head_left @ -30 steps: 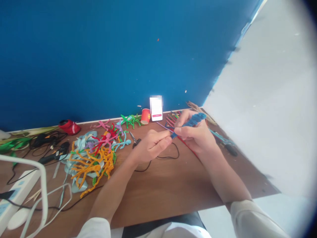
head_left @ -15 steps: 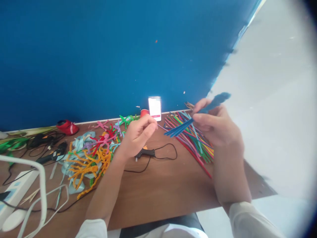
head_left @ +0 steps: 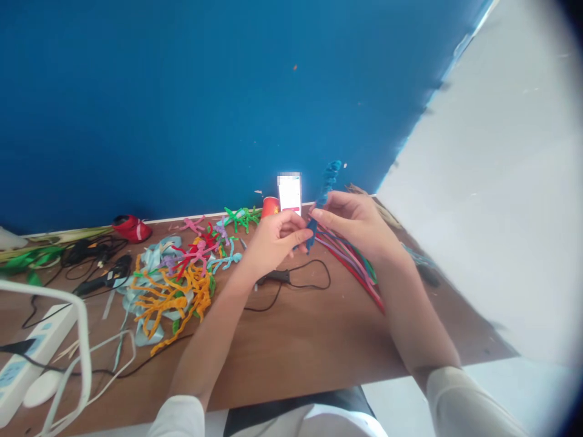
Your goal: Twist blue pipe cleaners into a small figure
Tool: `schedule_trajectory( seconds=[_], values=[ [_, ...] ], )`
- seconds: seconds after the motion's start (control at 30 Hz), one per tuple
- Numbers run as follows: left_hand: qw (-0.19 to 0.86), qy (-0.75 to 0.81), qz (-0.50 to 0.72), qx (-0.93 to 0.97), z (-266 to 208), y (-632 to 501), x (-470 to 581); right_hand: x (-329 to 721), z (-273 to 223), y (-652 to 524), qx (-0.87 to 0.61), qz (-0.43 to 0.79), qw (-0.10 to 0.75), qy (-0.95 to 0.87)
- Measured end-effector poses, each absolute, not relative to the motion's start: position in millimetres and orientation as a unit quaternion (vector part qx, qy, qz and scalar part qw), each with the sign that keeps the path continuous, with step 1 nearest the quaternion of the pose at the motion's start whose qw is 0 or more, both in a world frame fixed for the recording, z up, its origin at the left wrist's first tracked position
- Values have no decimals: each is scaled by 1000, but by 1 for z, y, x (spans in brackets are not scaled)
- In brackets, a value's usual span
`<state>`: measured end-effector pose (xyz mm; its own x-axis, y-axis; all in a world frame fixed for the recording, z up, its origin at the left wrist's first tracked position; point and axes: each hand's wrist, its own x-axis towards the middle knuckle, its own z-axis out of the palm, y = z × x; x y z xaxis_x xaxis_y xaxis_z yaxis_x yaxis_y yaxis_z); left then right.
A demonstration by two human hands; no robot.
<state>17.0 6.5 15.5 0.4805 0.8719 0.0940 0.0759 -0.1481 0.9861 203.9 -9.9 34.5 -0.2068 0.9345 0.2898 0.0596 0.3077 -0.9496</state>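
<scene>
Head view: 2 bare hands meet above 1 brown table [head_left: 296, 346]; the right hand [head_left: 362, 227] pinches 1 blue twisted bundle [head_left: 331, 176], upright near the scene's middle; the left hand [head_left: 273, 243] has its thumb against the lower strands, fingers curled, though whether they grip I cannot tell; far behind stand 1 red cup [head_left: 270, 207] and 1 lit phone [head_left: 290, 194]; right, loose stems [head_left: 372, 297]; left, 1 colourful pile [head_left: 168, 300], its pieces too tangled to count.

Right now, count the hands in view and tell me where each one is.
2: the right hand pinches the blue bundle near its middle; the left hand is at its lower end. No other hand shows.
</scene>
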Motion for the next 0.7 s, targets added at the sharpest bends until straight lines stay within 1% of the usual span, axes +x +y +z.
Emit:
schedule_trajectory(
  seconds=[0.07,0.23,0.33,0.4,0.53,0.7],
  values=[
    [551,351,370,660,15,13,17,205,36,-7,-403,406,458,-681],
    [547,347,308,696,19,22,10,208,42,0,-450,312,360,-755],
    [525,349,286,722,23,27,5,207,47,3,-477,290,311,-769],
    [500,354,298,732,27,31,4,204,49,4,-479,281,301,-775],
    [459,354,341,740,35,34,4,194,49,2,-468,250,314,-787],
    [469,320,350,745,35,33,2,189,49,-8,-485,211,310,-790]
  ],
)
